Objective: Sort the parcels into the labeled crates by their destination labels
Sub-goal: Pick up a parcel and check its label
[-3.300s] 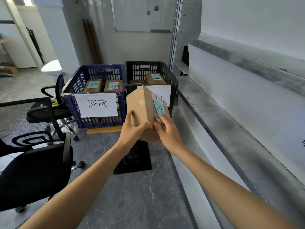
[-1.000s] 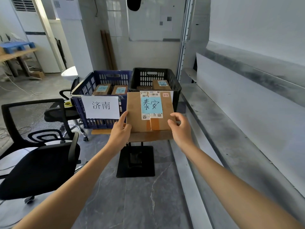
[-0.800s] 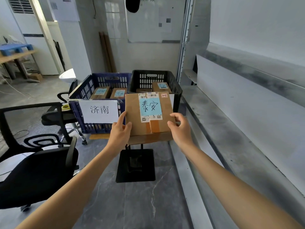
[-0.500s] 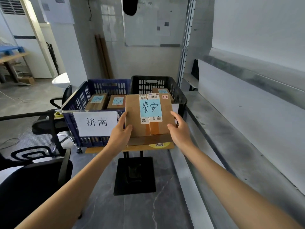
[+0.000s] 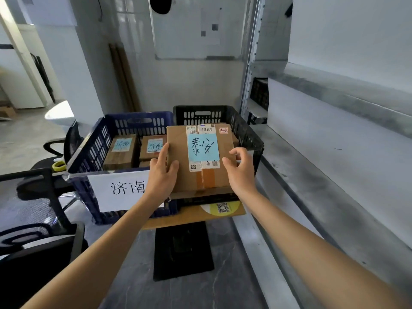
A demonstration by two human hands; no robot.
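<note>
A brown cardboard parcel with a blue label reading 泰安 is held flat over the front of the black crate. My left hand grips its left edge, thumb on top. My right hand holds its right edge with curled fingers. The blue crate on the left carries a white sign reading 济南 and holds two parcels with blue 济南 labels. The black crate's own sign is hidden behind the parcel.
Both crates stand on a small wooden table with a black base. Black office chairs crowd the left. A grey ledge runs along the right wall. A yellow tape roll lies left of the blue crate.
I have stepped closer to the crates. The parcel, first turned edge-on, now faces label-up and has moved forward over the black crate's front rim.
</note>
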